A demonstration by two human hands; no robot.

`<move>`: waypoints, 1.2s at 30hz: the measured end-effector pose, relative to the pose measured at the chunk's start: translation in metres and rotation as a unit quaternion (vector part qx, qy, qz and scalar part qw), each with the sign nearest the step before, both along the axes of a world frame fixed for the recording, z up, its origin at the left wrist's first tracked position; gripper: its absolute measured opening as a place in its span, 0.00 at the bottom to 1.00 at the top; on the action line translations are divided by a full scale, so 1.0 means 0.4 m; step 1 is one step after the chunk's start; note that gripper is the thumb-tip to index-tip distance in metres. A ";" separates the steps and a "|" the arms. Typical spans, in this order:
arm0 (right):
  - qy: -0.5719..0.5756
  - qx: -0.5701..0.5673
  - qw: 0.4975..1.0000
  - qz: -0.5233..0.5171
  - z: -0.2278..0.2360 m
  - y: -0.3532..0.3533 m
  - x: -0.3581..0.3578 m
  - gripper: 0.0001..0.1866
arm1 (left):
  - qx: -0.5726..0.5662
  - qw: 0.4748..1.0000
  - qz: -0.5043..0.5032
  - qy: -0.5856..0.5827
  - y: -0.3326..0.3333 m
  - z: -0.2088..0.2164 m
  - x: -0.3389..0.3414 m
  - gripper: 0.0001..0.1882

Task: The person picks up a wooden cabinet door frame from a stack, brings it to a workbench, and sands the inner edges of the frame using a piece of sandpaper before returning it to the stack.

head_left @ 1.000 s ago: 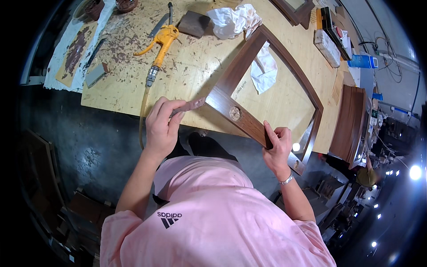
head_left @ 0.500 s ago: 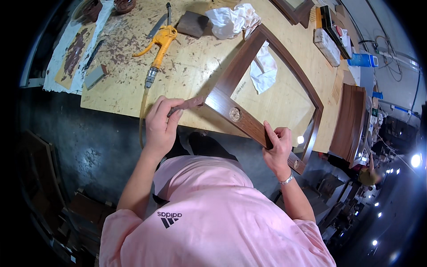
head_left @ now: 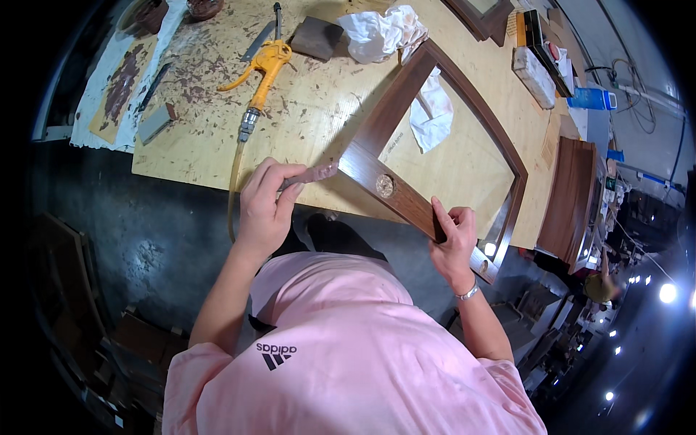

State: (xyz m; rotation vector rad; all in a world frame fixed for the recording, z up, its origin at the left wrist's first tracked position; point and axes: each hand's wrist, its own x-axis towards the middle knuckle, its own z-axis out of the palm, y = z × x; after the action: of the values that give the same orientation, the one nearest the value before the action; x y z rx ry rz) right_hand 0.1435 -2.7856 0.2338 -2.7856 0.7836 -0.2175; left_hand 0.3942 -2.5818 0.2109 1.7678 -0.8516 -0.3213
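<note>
L hand [head_left: 268, 199], 9 o'clock, is gripping a flat, brown-smeared tool [head_left: 319, 173] at a dk-brown wooden frame [head_left: 409, 208], 1 o'clock; R hand [head_left: 455, 239] is grasping its rail. Prob. filling edge; next stroke's needing steady pressure.

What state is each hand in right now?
Left hand: closed, holding a thin smeared tool.
Right hand: closed on the brown wooden frame at its near edge.

Frame [head_left: 394, 109] on the desk [head_left: 210, 159], paper sheet [head_left: 431, 119] inside its opening

Clock centred on the opening, 12 farthest: the frame overhangs the desk's near edge at 5 o'clock. Crumpled paper [head_left: 377, 32] lies at 11, an air gun [head_left: 268, 64] at 10, a second frame [head_left: 475, 26] between 12 and 1. A hand-held tool [head_left: 316, 173] is at 9, by the frame's corner.
</note>
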 end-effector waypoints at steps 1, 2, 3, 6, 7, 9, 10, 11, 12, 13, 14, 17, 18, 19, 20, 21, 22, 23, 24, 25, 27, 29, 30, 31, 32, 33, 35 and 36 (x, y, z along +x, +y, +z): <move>-0.002 0.001 1.000 0.001 -0.002 0.001 0.002 0.42 | -0.001 1.000 0.005 0.001 0.003 -0.002 0.002 0.09; -0.001 0.001 1.000 0.000 -0.001 0.000 0.000 0.42 | -0.004 1.000 0.006 -0.003 0.003 -0.004 0.001 0.09; 0.000 0.001 1.000 0.000 0.001 -0.001 -0.001 0.42 | -0.007 1.000 0.007 -0.007 0.004 -0.004 -0.001 0.09; 0.001 0.005 1.000 -0.003 0.004 0.001 0.001 0.42 | -0.003 1.000 -0.003 -0.015 0.004 0.002 -0.003 0.09; 0.001 0.007 1.000 -0.004 0.005 0.003 0.002 0.42 | 0.000 1.000 -0.009 -0.016 0.005 0.004 -0.003 0.09; 0.004 0.001 1.000 -0.002 0.004 0.001 0.001 0.42 | -0.006 1.000 0.002 -0.014 0.005 -0.003 0.000 0.09; 0.005 -0.003 1.000 -0.001 0.004 0.001 0.000 0.42 | -0.010 1.000 0.008 -0.013 0.004 -0.006 0.001 0.09; 0.002 -0.001 1.000 0.000 0.004 0.001 0.001 0.42 | -0.010 1.000 0.002 -0.017 0.006 -0.002 0.001 0.09; -0.002 0.000 1.000 0.001 0.005 0.002 0.003 0.42 | -0.010 1.000 -0.005 -0.020 0.007 0.004 0.001 0.09; -0.005 0.001 1.000 0.002 0.005 0.002 0.004 0.42 | -0.011 1.000 -0.011 -0.023 0.009 0.008 0.001 0.09; -0.005 0.000 1.000 0.001 0.004 0.002 0.003 0.42 | -0.010 1.000 -0.009 -0.026 0.009 0.004 0.002 0.09; -0.006 -0.001 1.000 0.001 0.002 -0.001 0.000 0.42 | -0.007 0.999 -0.005 -0.031 0.010 -0.005 0.004 0.09; -0.006 -0.001 1.000 0.001 0.002 -0.001 0.000 0.42 | -0.006 0.999 -0.005 -0.031 0.010 0.003 0.005 0.09; -0.007 0.000 1.000 0.002 0.002 -0.002 -0.001 0.42 | -0.005 0.999 -0.006 -0.031 0.010 0.006 0.005 0.09; -0.008 0.002 1.000 0.002 0.003 -0.001 0.001 0.42 | -0.003 0.999 -0.008 -0.033 0.010 0.007 0.006 0.09; -0.010 0.003 1.000 0.002 0.003 0.001 0.003 0.42 | -0.002 0.999 -0.011 -0.034 0.010 0.007 0.007 0.09; -0.012 0.005 1.000 0.003 0.004 0.003 0.004 0.42 | 0.000 0.999 -0.014 -0.036 0.011 0.008 0.008 0.09; -0.008 0.004 1.000 0.003 0.005 0.002 0.003 0.42 | 0.000 0.999 -0.007 -0.035 0.011 0.005 0.009 0.09; -0.004 0.002 1.000 0.003 0.006 0.002 0.002 0.42 | -0.001 0.999 0.000 -0.033 0.012 0.002 0.010 0.10; 0.000 0.001 1.000 0.003 0.007 0.001 0.001 0.42 | -0.001 0.999 0.007 -0.032 0.011 0.000 0.010 0.10; 0.001 0.001 1.000 0.003 0.011 0.003 0.004 0.42 | -0.009 0.999 -0.012 -0.035 0.010 0.006 0.007 0.10; 0.001 -0.004 1.000 0.005 0.010 0.003 0.005 0.42 | -0.011 0.999 -0.019 -0.035 0.010 0.006 0.007 0.10; 0.001 -0.009 1.000 0.008 0.007 0.001 0.003 0.42 | -0.009 0.999 -0.016 -0.034 0.010 0.002 0.007 0.10; 0.000 -0.015 1.000 0.010 0.005 0.000 0.002 0.42 | -0.008 0.999 -0.013 -0.032 0.010 0.000 0.009 0.10; 0.001 -0.011 1.000 0.008 0.007 0.000 0.003 0.42 | -0.004 0.999 -0.012 -0.036 0.011 0.001 0.008 0.10; 0.002 -0.006 1.000 0.006 0.011 0.002 0.005 0.42 | -0.001 0.999 -0.010 -0.039 0.014 0.006 0.008 0.10; 0.001 -0.004 1.000 0.004 0.013 0.002 0.005 0.42 | 0.002 0.999 -0.009 -0.050 0.014 0.005 0.006 0.11; -0.002 -0.006 1.000 0.006 0.011 0.001 0.004 0.42 | 0.002 0.998 -0.008 -0.058 0.011 0.001 0.006 0.11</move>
State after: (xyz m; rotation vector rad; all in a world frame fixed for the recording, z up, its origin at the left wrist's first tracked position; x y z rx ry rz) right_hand 0.1450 -2.7852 0.2382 -2.7994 0.7684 -0.2252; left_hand 0.3965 -2.5772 0.2111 1.7975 -0.9489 -0.2326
